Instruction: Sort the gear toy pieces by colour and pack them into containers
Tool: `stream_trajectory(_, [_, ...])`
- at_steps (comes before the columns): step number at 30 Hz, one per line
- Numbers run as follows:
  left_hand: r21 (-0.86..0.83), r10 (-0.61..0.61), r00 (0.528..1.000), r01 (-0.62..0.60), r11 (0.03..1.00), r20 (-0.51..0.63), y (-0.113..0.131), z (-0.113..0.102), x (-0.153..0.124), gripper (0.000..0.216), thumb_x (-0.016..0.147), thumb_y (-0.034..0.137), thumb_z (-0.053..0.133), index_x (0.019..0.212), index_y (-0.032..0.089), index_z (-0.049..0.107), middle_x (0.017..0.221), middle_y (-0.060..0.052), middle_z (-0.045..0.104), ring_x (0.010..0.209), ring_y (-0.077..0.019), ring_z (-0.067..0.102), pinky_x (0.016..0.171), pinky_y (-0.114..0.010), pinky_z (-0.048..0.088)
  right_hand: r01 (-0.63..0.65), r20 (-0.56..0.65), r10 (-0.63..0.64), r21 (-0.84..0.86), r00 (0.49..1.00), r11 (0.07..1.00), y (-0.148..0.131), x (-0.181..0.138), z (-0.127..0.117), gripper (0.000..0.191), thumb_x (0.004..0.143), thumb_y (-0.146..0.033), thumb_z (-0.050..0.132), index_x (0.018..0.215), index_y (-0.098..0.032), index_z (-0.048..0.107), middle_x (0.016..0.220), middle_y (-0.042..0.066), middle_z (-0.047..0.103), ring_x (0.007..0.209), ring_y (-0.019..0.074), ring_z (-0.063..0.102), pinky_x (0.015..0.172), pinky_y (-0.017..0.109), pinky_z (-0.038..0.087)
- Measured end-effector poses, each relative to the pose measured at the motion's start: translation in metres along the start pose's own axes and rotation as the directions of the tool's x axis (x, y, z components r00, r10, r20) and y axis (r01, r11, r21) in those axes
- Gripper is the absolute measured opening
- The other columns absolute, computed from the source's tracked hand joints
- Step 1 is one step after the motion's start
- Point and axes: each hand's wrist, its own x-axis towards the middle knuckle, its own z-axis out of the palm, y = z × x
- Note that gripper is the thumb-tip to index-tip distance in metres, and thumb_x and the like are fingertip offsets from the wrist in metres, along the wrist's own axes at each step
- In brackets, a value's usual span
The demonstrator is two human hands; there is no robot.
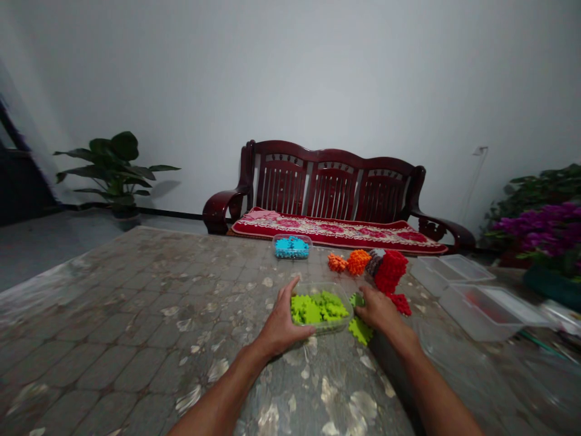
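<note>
A clear plastic container (342, 292) sits on the table, filled with lime-green interlocking toy pieces (320, 307). My left hand (285, 318) grips the container's left side, thumb at the near wall and fingers along the far side. Just right of the container, my right hand (374, 307) has its fingers curled down on a darker green toy piece (356, 299), partly hidden by the fingers. Below that hand lies a loose lime-green toy piece (361, 331), flat on the table.
Farther back stands a container of blue pieces (292, 247). Orange clusters (358, 262) and a red stack (390, 271) lie beyond my right hand. Translucent boxes (485, 312) are at the right, near purple flowers (542, 227). A wooden bench (333, 181) stands behind the patterned table (149, 315).
</note>
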Motion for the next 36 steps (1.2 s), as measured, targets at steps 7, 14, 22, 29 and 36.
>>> stream_trajectory(7, [-0.005,0.01,1.0,-0.01,1.0,-0.011,-0.001,0.001,0.0,0.114,0.055,0.018,0.084,0.158,0.023,0.034,0.153,-0.015,0.043,0.136,-0.0344,0.048,0.118,-0.052,0.039,0.087,-0.218,-0.008,0.353,0.976,0.932,-0.003,-0.002,-0.029,0.046,0.084,-0.029,0.066,0.128,-0.017,0.067,0.122,0.012,0.076,0.11,0.0275,0.072,0.094,0.035,0.053])
stream_trajectory(14, [-0.035,0.033,0.999,-0.033,0.999,-0.013,-0.002,0.002,0.0,0.116,0.056,0.02,0.085,0.159,0.025,0.032,0.158,-0.015,0.04,0.138,-0.0352,0.048,0.12,-0.053,0.037,0.44,-0.301,-0.334,0.437,0.893,0.784,-0.06,-0.024,-0.036,0.052,0.075,-0.021,0.073,0.126,-0.022,0.069,0.123,0.009,0.075,0.113,0.0262,0.069,0.103,0.039,0.051])
stream_trajectory(22, [-0.016,0.031,0.999,-0.031,0.999,-0.01,-0.001,0.001,-0.001,0.117,0.056,0.02,0.086,0.159,0.022,0.03,0.156,-0.016,0.041,0.139,-0.0356,0.047,0.12,-0.052,0.037,0.494,-0.145,-0.484,0.449,0.863,0.745,-0.091,-0.02,-0.025,0.031,0.078,-0.017,0.071,0.108,-0.021,0.078,0.106,0.006,0.078,0.099,0.0222,0.07,0.091,0.031,0.05])
stream_trajectory(29, [-0.036,0.02,1.0,-0.021,0.999,-0.012,0.002,0.001,0.0,0.115,0.055,0.017,0.085,0.158,0.023,0.033,0.157,-0.015,0.041,0.142,-0.0354,0.045,0.122,-0.052,0.035,0.552,-0.164,-0.542,0.444,0.824,0.706,-0.104,-0.017,-0.022,0.018,0.079,-0.015,0.068,0.09,-0.023,0.08,0.094,0.003,0.08,0.09,0.0189,0.071,0.089,0.029,0.049])
stream_trajectory(36, [-0.011,0.026,1.0,-0.026,1.0,-0.014,-0.002,0.001,0.0,0.116,0.055,0.017,0.084,0.159,0.021,0.031,0.157,-0.017,0.04,0.14,-0.0352,0.046,0.121,-0.053,0.035,0.421,-0.362,-0.23,0.647,0.903,0.635,-0.068,0.0,-0.018,0.021,0.085,-0.031,0.059,0.091,-0.023,0.078,0.097,0.005,0.08,0.094,0.0228,0.072,0.091,0.036,0.053])
